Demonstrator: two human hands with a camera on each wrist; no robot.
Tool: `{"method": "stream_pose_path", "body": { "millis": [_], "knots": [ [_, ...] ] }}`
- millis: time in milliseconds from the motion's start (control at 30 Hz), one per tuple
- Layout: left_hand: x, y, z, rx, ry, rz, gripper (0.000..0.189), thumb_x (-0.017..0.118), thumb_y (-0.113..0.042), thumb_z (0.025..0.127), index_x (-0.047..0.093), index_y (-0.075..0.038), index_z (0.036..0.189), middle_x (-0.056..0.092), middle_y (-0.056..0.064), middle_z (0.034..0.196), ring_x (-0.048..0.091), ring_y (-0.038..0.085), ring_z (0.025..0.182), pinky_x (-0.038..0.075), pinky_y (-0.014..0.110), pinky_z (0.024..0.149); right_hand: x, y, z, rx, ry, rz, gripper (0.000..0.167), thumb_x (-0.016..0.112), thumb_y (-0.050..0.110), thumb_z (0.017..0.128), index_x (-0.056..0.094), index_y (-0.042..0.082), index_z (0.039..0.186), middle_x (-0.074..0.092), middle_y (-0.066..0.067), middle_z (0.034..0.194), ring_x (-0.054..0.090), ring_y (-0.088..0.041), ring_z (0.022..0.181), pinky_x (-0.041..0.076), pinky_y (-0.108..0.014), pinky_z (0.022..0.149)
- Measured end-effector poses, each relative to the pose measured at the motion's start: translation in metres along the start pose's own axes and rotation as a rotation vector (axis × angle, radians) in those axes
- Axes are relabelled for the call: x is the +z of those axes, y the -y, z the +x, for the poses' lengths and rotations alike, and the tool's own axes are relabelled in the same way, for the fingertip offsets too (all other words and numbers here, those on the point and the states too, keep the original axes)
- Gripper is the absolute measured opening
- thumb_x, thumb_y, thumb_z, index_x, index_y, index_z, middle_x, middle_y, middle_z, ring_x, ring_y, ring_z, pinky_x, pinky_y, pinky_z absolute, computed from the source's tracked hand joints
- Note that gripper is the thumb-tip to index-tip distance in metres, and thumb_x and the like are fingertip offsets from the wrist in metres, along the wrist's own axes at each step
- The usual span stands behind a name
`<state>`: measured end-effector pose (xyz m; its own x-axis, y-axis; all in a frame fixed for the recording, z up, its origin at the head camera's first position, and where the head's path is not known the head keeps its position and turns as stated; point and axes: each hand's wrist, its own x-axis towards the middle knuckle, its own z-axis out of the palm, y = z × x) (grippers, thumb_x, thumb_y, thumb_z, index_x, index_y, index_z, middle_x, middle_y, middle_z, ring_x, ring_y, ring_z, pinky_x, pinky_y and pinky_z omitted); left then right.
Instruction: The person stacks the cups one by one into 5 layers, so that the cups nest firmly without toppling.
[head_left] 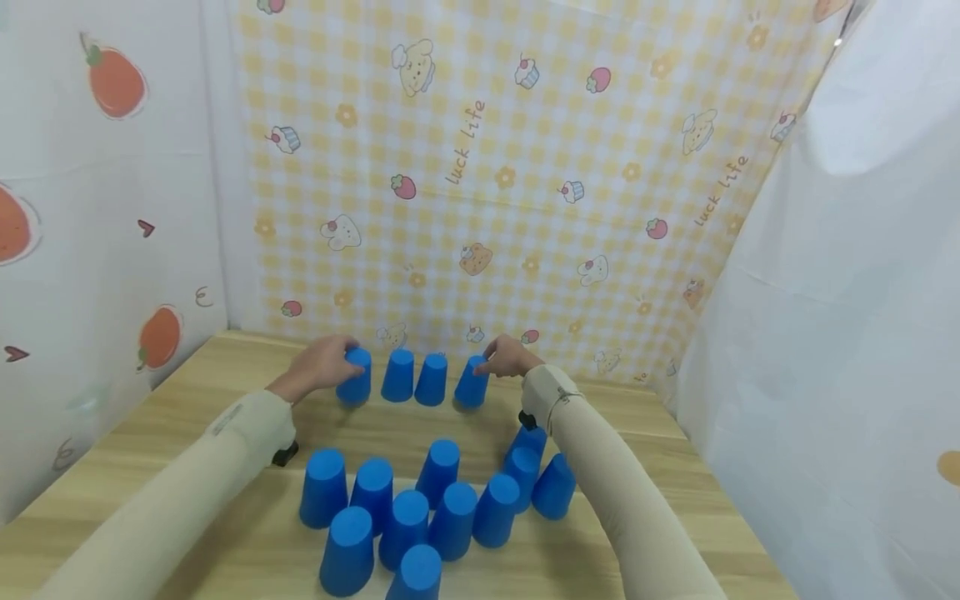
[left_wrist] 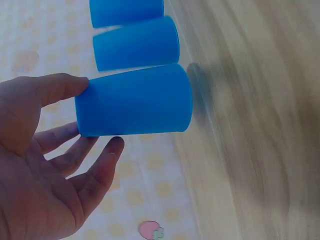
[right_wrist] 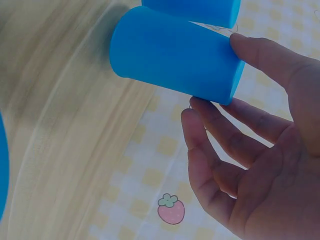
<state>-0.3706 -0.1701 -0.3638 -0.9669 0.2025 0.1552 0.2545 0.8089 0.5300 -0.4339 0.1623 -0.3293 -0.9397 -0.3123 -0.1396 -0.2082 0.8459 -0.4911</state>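
Four blue cups stand upside down in a row at the back of the wooden table. My left hand [head_left: 326, 362] pinches the leftmost blue cup [left_wrist: 135, 102] near its narrow top, thumb on one side and fingers on the other. At the row's other end, my right hand [head_left: 508, 357] holds the rightmost blue cup [right_wrist: 175, 55] by its narrow end between thumb and fingers. This cup leans slightly. Between the hands are two more cups, a left one [head_left: 398, 375] and a right one [head_left: 431, 380], close to each other.
Several more upside-down blue cups [head_left: 406, 529] stand in a loose cluster nearer on the wooden table [head_left: 247, 533]. Some of them [head_left: 555, 487] are beside the right forearm. A yellow checked cloth [head_left: 450, 208] hangs right behind the back row, and white sheets [head_left: 825, 333] hang at both sides.
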Motion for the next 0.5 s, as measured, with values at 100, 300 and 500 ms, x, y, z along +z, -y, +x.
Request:
{"method": "stream_pose_path", "body": {
  "millis": [100, 300, 500],
  "knots": [
    [0.004, 0.006, 0.009, 0.002, -0.001, -0.028, 0.052, 0.066, -0.018, 0.093, 0.052, 0.012, 0.132, 0.057, 0.032, 0.129, 0.058, 0.047, 0.114, 0.051, 0.057, 0.090, 0.002, -0.003, 0.000, 0.003, -0.007, 0.002, 0.052, 0.076, 0.023, 0.089, 0.060, -0.006, 0.129, 0.064, -0.021, 0.125, 0.066, -0.038, 0.107, 0.055, -0.045, 0.089],
    [0.014, 0.013, 0.020, -0.010, 0.022, -0.067, 0.052, 0.064, -0.019, 0.095, 0.051, 0.013, 0.134, 0.054, 0.034, 0.133, 0.055, 0.049, 0.119, 0.048, 0.059, 0.093, 0.003, -0.002, 0.000, -0.013, -0.001, -0.015, 0.051, 0.076, 0.024, 0.088, 0.061, -0.005, 0.128, 0.065, -0.021, 0.125, 0.068, -0.033, 0.103, 0.055, -0.044, 0.089],
    [0.025, 0.013, 0.035, 0.004, 0.019, -0.094, 0.053, 0.062, -0.019, 0.096, 0.048, 0.012, 0.137, 0.051, 0.034, 0.136, 0.053, 0.049, 0.122, 0.046, 0.060, 0.097, -0.001, -0.006, 0.003, -0.002, -0.039, -0.029, 0.049, 0.076, 0.024, 0.088, 0.063, -0.005, 0.126, 0.067, -0.019, 0.120, 0.069, -0.029, 0.098, 0.056, -0.040, 0.085]
  ]
}}
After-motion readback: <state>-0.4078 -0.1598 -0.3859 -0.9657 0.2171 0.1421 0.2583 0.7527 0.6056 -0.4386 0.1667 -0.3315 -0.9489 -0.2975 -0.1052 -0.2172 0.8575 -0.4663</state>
